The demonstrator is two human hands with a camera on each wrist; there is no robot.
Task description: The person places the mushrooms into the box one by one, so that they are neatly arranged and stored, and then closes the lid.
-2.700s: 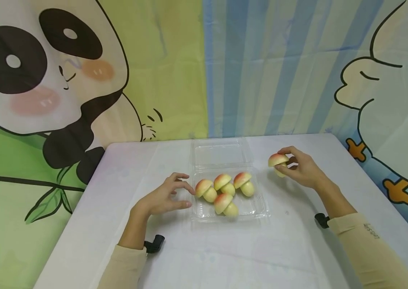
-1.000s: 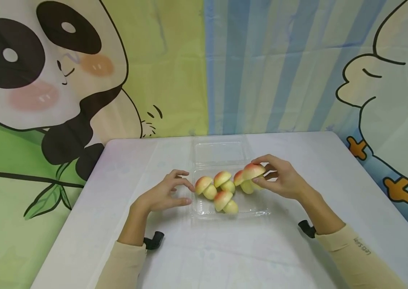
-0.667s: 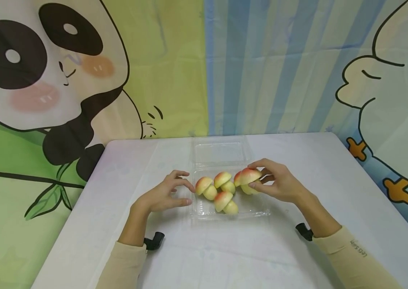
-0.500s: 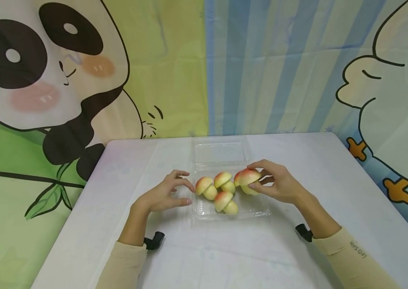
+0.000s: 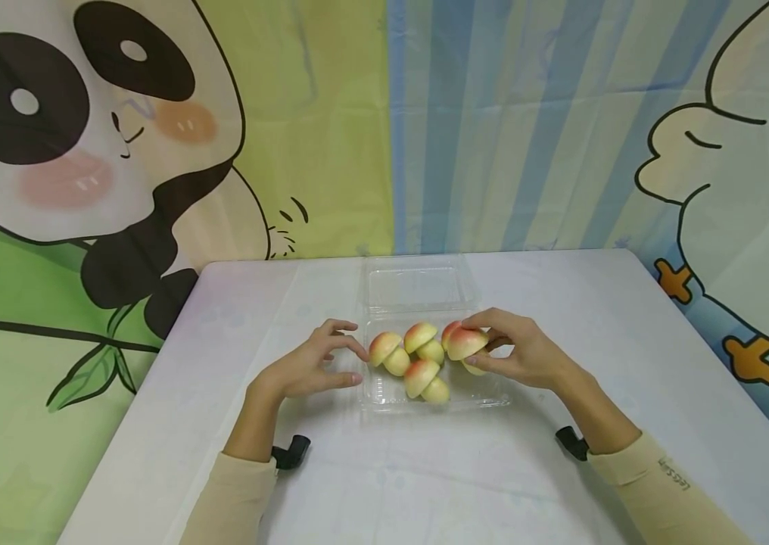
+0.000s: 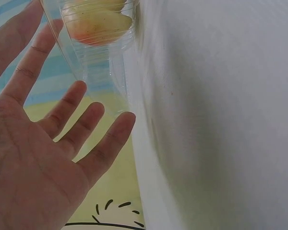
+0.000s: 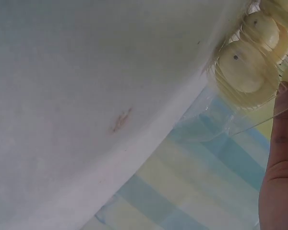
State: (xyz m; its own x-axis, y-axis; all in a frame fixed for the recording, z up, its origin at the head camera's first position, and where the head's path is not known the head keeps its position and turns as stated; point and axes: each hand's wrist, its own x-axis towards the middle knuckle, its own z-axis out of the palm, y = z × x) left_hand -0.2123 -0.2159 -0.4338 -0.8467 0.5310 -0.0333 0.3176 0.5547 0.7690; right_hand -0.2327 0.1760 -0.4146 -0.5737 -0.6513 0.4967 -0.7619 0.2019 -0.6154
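A clear plastic clamshell box lies on the table, with several toy mushrooms inside; they have red-and-yellow caps and pale stems. My right hand pinches another toy mushroom by its cap between thumb and fingers, over the box's right side. It partly covers the mushroom behind it. At the box's left side, my left hand holds nothing, its fingers spread and the index fingertip at the rim. The left wrist view shows that hand palm on, beside the clear wall with a mushroom behind it.
The box's lid is folded back toward the far table edge. Behind the white table hangs a cartoon curtain. Each wrist carries a black camera mount, such as the left one.
My right hand has carried its mushroom left from beside the box to above its right side, then slightly lower and further left. The left hand stays in place.
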